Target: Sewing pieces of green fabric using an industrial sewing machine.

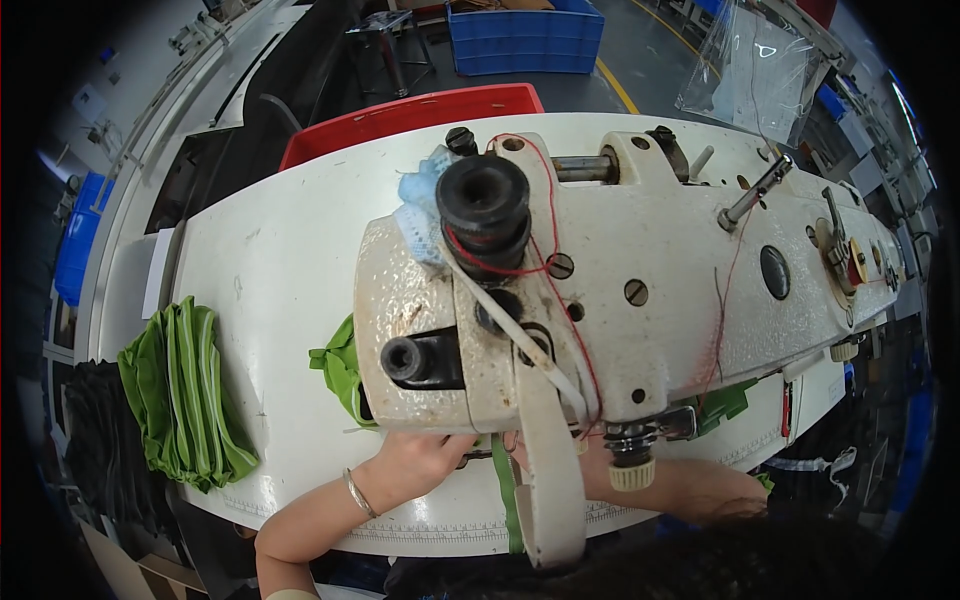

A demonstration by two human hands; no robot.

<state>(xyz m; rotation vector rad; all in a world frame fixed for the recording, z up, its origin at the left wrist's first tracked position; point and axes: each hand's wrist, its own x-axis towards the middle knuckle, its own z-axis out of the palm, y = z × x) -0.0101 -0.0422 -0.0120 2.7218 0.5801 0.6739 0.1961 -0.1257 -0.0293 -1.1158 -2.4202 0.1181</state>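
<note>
A white sewing machine (690, 290) spans the table, and its head covers most of the work under it. My left hand (415, 468), with a bangle at the wrist, is at the near side of the head. Its fingers are curled together, their tips partly hidden, so what they hold is unclear. My right hand (595, 468) is mostly behind the machine's hanging parts, its fingers hidden. Between the hands a narrow green strip (506, 495) runs down to the table's front edge. Green cloth (342, 372) sticks out left of the head. Red thread (553, 200) loops over the machine.
Folded green pieces with pale stripes (185, 395) are stacked at the table's left, beside black cloth (100, 450). A red bin (410, 115) stands behind the table (270, 270), a blue crate (525, 40) farther back. A red-handled tool (787, 405) lies at the right.
</note>
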